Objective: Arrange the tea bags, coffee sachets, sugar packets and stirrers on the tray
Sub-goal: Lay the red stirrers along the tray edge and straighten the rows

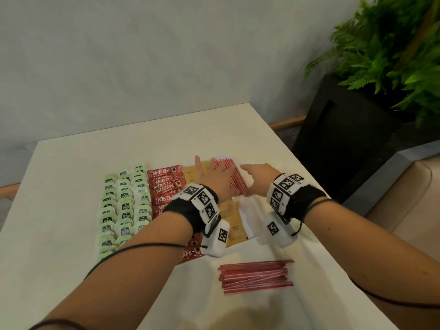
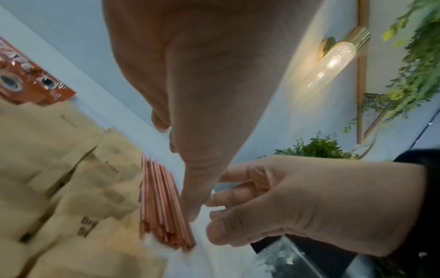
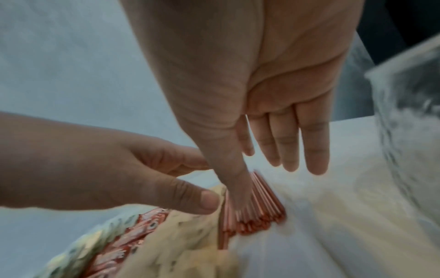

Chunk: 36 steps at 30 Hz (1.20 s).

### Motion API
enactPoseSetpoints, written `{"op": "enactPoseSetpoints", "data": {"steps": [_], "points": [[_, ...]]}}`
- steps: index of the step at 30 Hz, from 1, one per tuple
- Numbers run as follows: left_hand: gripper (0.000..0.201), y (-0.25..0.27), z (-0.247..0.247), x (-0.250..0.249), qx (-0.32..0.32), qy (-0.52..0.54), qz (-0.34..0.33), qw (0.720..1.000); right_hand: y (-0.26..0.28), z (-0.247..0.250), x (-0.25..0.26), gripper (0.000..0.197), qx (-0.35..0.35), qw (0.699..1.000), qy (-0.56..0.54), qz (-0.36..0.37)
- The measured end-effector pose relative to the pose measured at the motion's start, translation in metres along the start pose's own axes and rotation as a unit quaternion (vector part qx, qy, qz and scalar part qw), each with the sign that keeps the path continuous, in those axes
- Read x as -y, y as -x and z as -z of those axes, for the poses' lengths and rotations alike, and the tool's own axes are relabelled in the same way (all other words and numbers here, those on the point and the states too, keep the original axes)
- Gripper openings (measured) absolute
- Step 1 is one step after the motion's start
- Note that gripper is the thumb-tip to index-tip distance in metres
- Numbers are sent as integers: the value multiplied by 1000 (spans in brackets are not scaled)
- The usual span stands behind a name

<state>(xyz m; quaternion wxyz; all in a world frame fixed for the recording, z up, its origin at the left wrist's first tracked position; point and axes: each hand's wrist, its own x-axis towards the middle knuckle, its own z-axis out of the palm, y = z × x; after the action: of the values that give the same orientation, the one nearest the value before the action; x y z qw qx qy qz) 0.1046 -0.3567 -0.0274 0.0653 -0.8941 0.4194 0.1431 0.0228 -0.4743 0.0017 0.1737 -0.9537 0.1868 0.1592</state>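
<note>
On the white tray (image 1: pixel 252 206), green tea bags (image 1: pixel 125 206) lie in columns at the left. Beside them come red coffee sachets (image 1: pixel 164 184), brown sugar packets (image 1: pixel 232 222) and a row of red stirrers (image 1: pixel 234 176) at the right. My left hand (image 1: pixel 214 179) lies flat over the sugar packets and stirrers with its fingers straight. My right hand (image 1: pixel 258 173) stands at the stirrers' right side. In the right wrist view its fingers (image 3: pixel 289 143) are straight and its thumb touches the stirrers (image 3: pixel 262 212). The left wrist view shows the left thumb against the stirrers (image 2: pixel 161 197).
A loose pile of red stirrers (image 1: pixel 256 276) lies on the white table (image 1: pixel 71 246) in front of the tray. A black planter (image 1: pixel 338 144) with a fern stands off the table's right edge. A wall runs behind the table.
</note>
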Motion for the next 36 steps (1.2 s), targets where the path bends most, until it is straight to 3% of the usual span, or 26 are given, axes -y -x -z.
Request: {"op": "enactPoseSetpoints", "data": {"steps": [6,10,13,17,19,23,26,29,36], "points": [[63,67,12,-15,-28,1,-73,997,65,-9,-2,74,-9,1000,18,15],[52,117,-15,-29,-56,30,-119,991,111,-33,-9,72,17,999,42,16],[46,145,-40,-42,-42,30,-147,988,135,-59,-13,76,52,996,67,20],[47,160,-64,-58,-43,24,-149,988,147,-91,-13,85,59,993,103,15],[50,162,-72,-64,-35,2,-139,990,150,-98,-11,78,46,992,115,21],[24,162,-75,-75,-40,-46,-141,988,155,-100,-11,60,40,992,111,35],[17,164,-71,-85,-32,-95,-134,986,155,-103,-13,49,39,992,114,32],[16,166,-71,-93,-18,-112,-133,985,156,-107,-14,36,29,993,108,26],[23,168,-79,-98,3,-87,-124,989,159,-116,-16,28,28,996,81,12]]}}
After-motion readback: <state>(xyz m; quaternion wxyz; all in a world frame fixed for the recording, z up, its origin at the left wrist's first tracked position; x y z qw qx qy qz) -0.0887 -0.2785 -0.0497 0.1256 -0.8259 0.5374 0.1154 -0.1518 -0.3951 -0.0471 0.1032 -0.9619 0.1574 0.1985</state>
